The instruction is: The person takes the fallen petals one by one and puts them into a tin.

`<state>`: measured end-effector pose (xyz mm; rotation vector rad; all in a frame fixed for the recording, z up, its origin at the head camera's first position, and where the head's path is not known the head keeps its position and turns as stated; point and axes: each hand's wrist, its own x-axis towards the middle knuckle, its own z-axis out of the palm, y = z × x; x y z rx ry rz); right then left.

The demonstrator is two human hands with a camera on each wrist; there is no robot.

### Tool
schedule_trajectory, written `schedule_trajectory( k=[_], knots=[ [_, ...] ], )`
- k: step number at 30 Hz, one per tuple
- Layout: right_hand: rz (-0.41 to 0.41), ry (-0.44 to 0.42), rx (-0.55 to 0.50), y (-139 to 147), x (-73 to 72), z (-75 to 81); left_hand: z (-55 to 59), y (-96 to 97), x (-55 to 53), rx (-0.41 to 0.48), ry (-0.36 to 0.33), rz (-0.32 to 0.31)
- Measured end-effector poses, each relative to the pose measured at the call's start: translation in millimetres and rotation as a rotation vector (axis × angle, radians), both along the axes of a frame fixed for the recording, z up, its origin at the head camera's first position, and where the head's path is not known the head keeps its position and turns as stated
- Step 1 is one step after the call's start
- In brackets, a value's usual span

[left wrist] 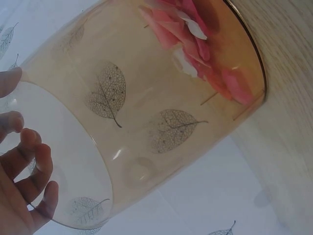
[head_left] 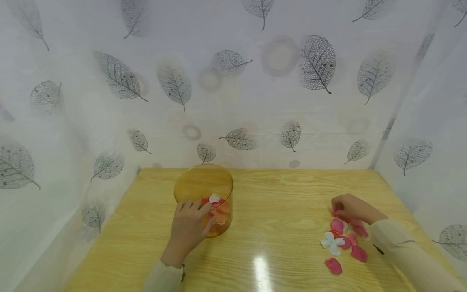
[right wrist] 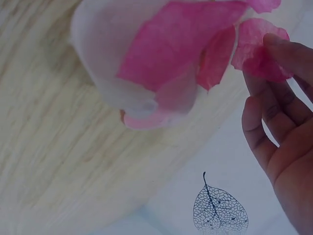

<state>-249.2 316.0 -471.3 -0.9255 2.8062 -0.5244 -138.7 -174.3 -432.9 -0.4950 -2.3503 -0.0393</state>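
Note:
An amber see-through container (head_left: 228, 227) stands left of centre on the table, with pink, peach and white petals (head_left: 220, 213) inside. At its mouth is my left hand (head_left: 187, 225), fingers loosely bent. In the left wrist view, the fingertips (left wrist: 43, 156) overlap the container's rim (left wrist: 100, 147), nothing between them. On the right, my right hand (head_left: 352, 207) pinches a pink petal (right wrist: 264, 54) between thumb and fingers, as the right wrist view shows. Just below that hand lies a loose pile of pink and red petals (head_left: 337, 226), with a white flower (head_left: 333, 243) at its left side.
The wooden table (head_left: 277, 202) runs back to a white curtain (head_left: 251, 105) printed with grey leaves, which also closes off both sides. A single pink petal (head_left: 333, 265) lies nearest the front. Beside the right sleeve (head_left: 394, 239) is a small dark strip (head_left: 378, 249).

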Motion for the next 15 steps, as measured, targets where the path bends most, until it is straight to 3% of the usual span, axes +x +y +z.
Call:
schedule_trajectory(
  k=[9,15],
  knots=[
    [0.031,0.036,-0.009,-4.8,-10.1,20.4,-0.5,-0.4,-1.2,-0.007,-0.004,0.013],
    [0.084,0.133,0.036,-22.3,-23.9,52.9,-0.2,-0.6,-2.5,-0.010,-0.001,0.008]
  ],
)
